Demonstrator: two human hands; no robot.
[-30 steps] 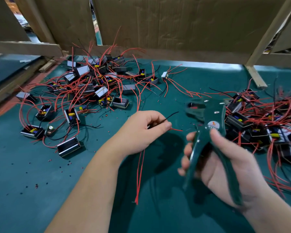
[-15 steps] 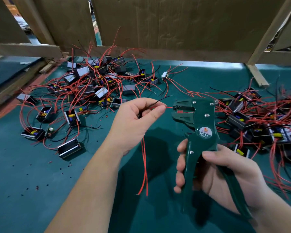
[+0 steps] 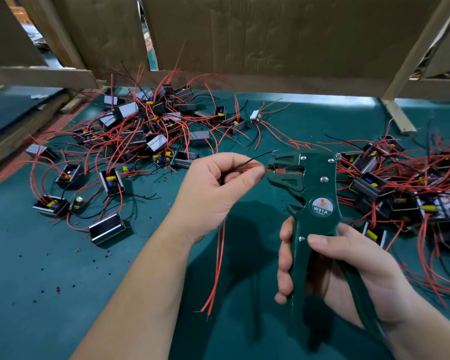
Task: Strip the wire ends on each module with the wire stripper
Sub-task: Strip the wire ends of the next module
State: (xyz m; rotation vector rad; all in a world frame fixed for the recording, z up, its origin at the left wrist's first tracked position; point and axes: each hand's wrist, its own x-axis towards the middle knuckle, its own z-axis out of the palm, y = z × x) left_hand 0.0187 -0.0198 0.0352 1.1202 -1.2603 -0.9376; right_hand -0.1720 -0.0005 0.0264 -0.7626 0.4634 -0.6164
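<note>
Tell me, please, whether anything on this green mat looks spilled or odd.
Small red and black insulation bits lie scattered over the green mat at near left, in front of the tangled heap of black wired modules; they look like stripping debris.

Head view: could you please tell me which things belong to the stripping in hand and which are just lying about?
In hand: wire stripper, gripped by the right hand; red wire, pinched by the left hand, end at the stripper's mouth.
Lying about: left module pile; right module pile; insulation scraps on the green mat; cardboard wall.
</note>
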